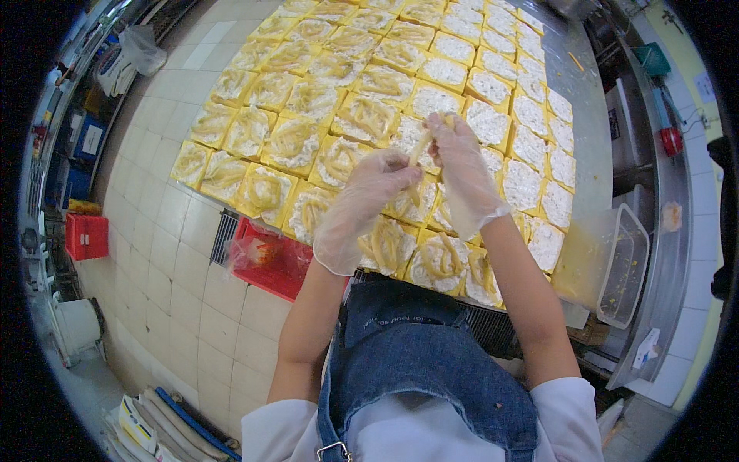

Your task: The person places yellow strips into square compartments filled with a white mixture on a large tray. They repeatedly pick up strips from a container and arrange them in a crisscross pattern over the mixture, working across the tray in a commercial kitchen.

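Note:
Both hands wear clear plastic gloves and meet above rows of square yellow cake pieces topped with white cream. Between the fingertips of my left hand [366, 200] and my right hand [462, 173] is a soft, pale yellow strip [420, 149], pinched by each hand; it looks like fruit. Cakes to the left and near the front, such as the cream-topped cake with strips [295, 144], carry similar yellow strips. Toward the right, squares like the plain cream-topped cake [523, 185] show only cream. My hands and forearms hide some pieces beneath them.
A clear plastic tub [622, 269] is at the table's right. Below the front left edge sits a red crate [269, 269] with plastic in it. A red bin [86, 237] and a white bucket [77, 327] stand on the left. A metal counter [673, 254] runs along the right wall.

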`<state>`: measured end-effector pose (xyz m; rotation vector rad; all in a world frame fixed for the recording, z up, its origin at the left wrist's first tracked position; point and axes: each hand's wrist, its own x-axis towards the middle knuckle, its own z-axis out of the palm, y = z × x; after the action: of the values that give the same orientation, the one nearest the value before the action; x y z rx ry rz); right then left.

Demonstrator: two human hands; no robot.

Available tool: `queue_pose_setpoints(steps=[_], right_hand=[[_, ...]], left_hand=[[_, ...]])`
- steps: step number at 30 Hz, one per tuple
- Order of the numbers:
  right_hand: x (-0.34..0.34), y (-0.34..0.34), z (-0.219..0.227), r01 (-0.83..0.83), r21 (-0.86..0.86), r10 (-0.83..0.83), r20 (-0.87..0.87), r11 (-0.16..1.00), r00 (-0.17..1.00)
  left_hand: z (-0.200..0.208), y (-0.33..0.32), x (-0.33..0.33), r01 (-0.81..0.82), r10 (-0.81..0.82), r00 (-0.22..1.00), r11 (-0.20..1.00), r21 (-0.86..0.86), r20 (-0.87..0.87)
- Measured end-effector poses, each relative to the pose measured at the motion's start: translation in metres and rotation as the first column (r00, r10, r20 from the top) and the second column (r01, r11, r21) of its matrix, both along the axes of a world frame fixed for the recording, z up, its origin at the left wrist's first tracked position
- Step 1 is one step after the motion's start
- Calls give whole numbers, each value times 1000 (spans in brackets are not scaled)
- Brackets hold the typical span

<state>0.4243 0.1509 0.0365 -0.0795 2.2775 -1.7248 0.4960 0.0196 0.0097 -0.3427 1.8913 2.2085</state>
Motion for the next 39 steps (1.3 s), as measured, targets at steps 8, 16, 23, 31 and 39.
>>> queue_pose_setpoints(steps=[8,16,23,31,39], right_hand=[[23,14,6,-142,-200,177,169,969,970],[9,19,-3,-193,-45,198,159,980,967],[10,14,-9,-152,-17,152,214,988,965],[16,21,2,-205,128,182,166,970,969],[10,51,7,-166,50,152,211,985,965]], left_hand=[[-15,-2,-6,-27,27,999,999,21,-19],[-15,4,-11,-17,19,1000,997,72,-16],[-11,6,-8,18,-13,999,988,156,-32],[-26,7,-6,-56,54,998,995,79,24],[-37,5,11,-112,151,988,817,-566,23]])
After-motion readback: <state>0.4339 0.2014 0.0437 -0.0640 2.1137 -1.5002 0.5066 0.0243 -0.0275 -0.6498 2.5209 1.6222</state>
